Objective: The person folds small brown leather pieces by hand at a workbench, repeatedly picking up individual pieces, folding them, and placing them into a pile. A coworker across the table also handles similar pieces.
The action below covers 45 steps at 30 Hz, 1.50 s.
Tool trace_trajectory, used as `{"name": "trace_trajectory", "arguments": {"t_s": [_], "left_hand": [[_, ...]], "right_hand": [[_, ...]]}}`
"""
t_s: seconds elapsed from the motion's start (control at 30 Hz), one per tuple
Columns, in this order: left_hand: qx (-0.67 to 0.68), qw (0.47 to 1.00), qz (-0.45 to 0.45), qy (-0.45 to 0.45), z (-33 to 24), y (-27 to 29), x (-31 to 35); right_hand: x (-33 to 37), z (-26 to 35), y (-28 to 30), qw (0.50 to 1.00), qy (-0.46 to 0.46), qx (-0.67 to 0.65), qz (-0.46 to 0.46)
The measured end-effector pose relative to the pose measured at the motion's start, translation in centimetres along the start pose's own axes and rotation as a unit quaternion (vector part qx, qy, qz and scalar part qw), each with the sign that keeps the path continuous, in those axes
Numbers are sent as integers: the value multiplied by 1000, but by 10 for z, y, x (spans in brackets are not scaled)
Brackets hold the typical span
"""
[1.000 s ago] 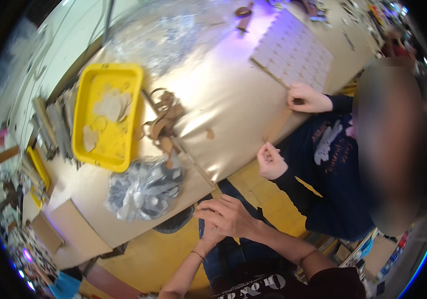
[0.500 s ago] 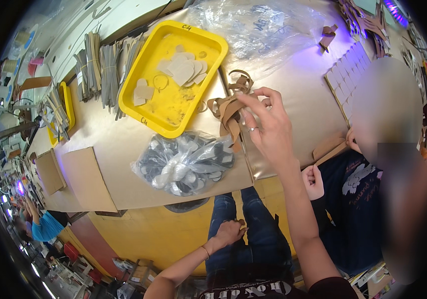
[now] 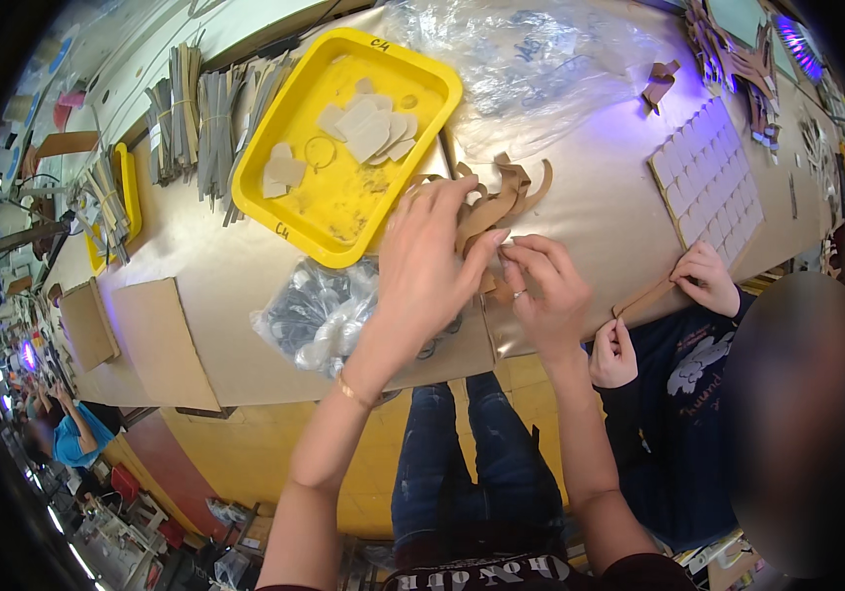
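Note:
Both my hands meet over a loose bunch of curled brown strips (image 3: 506,202), leather-like, just right of the yellow tray (image 3: 255,202). My left hand (image 3: 422,261) reaches across the bunch, its thumb and fingers around some of the strips. Close beside its thumb, my right hand (image 3: 548,295) is closed in a pinch on something too small to make out. A knotted clear plastic bag (image 3: 319,320) of dark and pale pieces lies partly behind my left forearm. Pale flat cut pieces (image 3: 368,128) and a thin ring (image 3: 320,152) rest in the tray.
At the right, a co-worker's hands (image 3: 703,276) hold a brown strip (image 3: 644,298) near a board of pale pieces (image 3: 713,177). Clear plastic sheeting (image 3: 531,64) covers the far table. Bundled grey strips (image 3: 215,133) and cardboard (image 3: 166,340) lie to the left.
My left hand has risen from my lap to the brown strips. My right hand has drawn slightly nearer and lower. The co-worker's hands now stretch out a strip.

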<state>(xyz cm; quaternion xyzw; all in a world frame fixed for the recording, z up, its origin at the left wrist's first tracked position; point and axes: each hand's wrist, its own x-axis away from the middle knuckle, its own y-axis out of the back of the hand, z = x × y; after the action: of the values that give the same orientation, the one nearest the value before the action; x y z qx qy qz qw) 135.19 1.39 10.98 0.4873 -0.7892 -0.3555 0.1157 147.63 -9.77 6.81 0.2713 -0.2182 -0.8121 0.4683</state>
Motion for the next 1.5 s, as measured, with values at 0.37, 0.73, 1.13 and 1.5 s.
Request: {"name": "trace_trajectory", "arguments": {"t_s": [0.37,0.73,1.13,1.5], "left_hand": [[76,977,86,179,19,-8,-28],[-68,995,-68,-26,15,6,-18],[537,745,297,263,-33,0,51],[370,853,275,244,-24,28,64]], "right_hand": [[5,-2,21,997,70,22,10],[19,20,74,807,-378,-454,-8],[16,33,78,880,-288,-374,53],[20,23,80,863,-207,-459,34]]}}
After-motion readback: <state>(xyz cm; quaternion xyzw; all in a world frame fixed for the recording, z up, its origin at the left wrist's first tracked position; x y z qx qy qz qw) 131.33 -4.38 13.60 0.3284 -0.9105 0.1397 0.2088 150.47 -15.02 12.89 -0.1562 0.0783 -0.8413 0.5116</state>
